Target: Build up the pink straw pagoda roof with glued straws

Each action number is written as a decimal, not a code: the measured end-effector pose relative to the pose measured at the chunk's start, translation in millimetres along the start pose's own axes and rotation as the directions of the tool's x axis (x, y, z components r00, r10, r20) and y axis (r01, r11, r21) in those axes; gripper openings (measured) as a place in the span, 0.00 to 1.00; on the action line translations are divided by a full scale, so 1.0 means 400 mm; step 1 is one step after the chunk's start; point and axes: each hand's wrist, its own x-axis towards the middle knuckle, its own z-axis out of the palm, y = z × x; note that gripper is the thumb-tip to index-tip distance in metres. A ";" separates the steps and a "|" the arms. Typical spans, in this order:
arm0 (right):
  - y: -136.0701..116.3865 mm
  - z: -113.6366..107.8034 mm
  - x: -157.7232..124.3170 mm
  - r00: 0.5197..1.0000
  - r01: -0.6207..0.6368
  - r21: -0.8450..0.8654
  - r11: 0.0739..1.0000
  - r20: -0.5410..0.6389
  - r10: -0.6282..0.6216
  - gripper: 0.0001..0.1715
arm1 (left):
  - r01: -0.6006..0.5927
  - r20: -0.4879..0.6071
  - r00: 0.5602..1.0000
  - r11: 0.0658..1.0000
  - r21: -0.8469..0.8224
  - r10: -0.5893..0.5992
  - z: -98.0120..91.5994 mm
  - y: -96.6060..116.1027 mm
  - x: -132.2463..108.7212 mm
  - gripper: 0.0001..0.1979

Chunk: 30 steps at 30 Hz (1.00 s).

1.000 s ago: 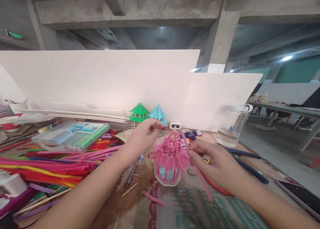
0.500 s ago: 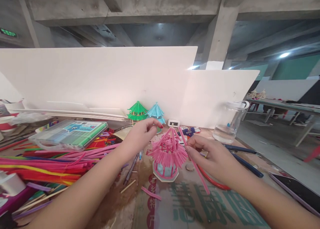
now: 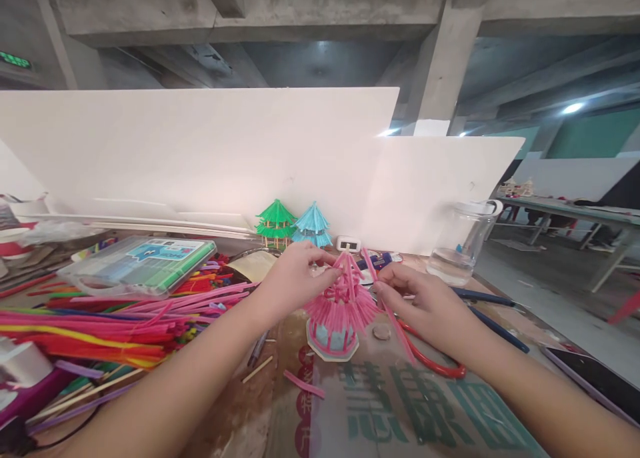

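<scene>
Pink fuzzy strips form the tiered roof of a small pavilion model (image 3: 343, 308), which stands upright on its pale octagonal base near the centre of the frame, between a worker's two bare hands. At left, the left hand (image 3: 303, 278) holds thumb and forefinger narrowly spaced at the upper part of the roof; whether they grip it, one cannot tell. At right, the right hand (image 3: 425, 308) pinches a long pink strip (image 3: 371, 265), which slants just beside the roof. A short pink piece (image 3: 303, 384) and a wooden stick (image 3: 257, 369) lie on the desk (image 3: 235, 411) in the lower middle of the frame. Behind the model, a green pavilion (image 3: 277, 221) and a light blue pavilion (image 3: 313, 223) stand side by side before a tall white board (image 3: 210, 155). Bundled colourful strips (image 3: 100, 331) and a clear plastic case (image 3: 145, 265) fill the left of the frame; a transparent jug (image 3: 453, 261), partly filled, stands at right, with a phone (image 3: 597, 385) in the lower right corner.
</scene>
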 end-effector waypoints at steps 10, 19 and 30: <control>-0.003 0.012 0.002 0.983 -0.018 0.040 0.999 -0.184 0.025 0.13 | -0.076 0.020 0.997 0.992 -0.096 0.078 0.026 -0.004 -0.003 0.10; -0.047 0.010 0.042 0.996 -0.038 -0.049 0.998 -0.085 0.033 0.17 | -0.024 -0.127 0.991 0.998 0.065 0.032 0.040 0.012 -0.017 0.10; -0.031 0.018 0.056 0.996 0.001 0.027 1.000 -0.090 0.001 0.16 | 0.027 -0.019 0.999 0.987 -0.157 -0.030 0.007 0.016 -0.008 0.11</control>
